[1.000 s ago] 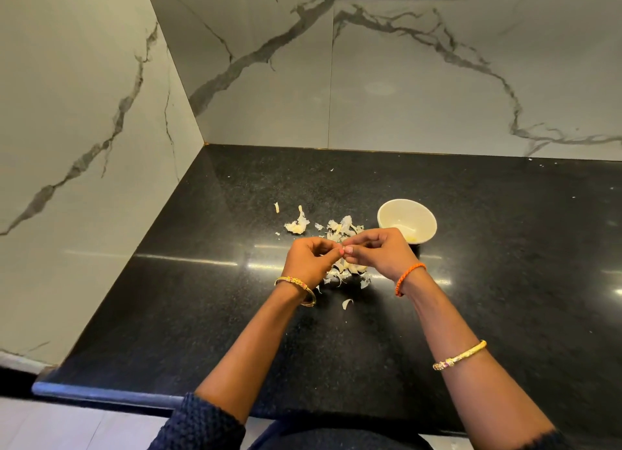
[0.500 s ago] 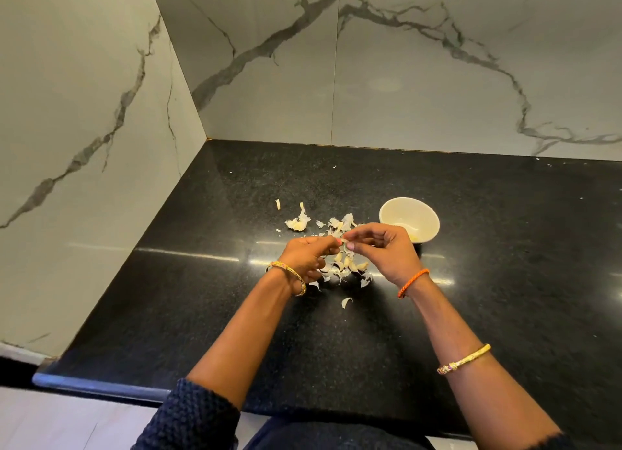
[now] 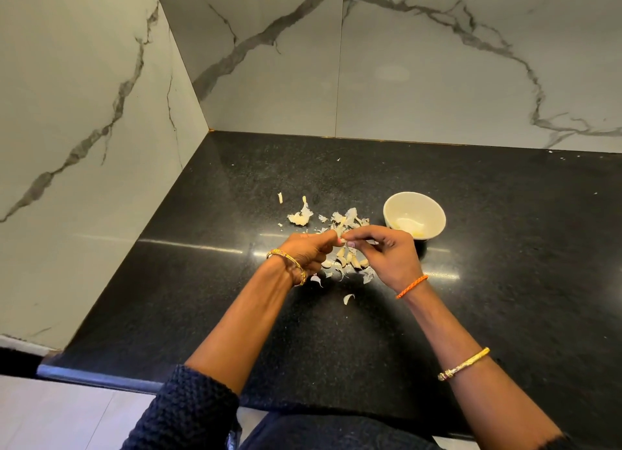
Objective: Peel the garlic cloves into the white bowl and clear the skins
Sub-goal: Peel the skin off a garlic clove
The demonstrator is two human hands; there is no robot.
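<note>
Beside the white bowl (image 3: 414,215) (yellowish bits inside), both hands (image 3: 350,251) pinch one garlic clove (image 3: 340,229).

The clove (image 3: 340,230) pinched between both hands' fingertips is mostly hidden.

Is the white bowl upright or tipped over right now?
Upright. The white bowl stands on the black counter with its round rim facing up, its inside showing; something pale yellow lies at the bottom.

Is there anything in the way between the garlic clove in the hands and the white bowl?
Nothing visible. The garlic clove is pinched between both hands, and only the right hand itself lies toward the white bowl.
</note>
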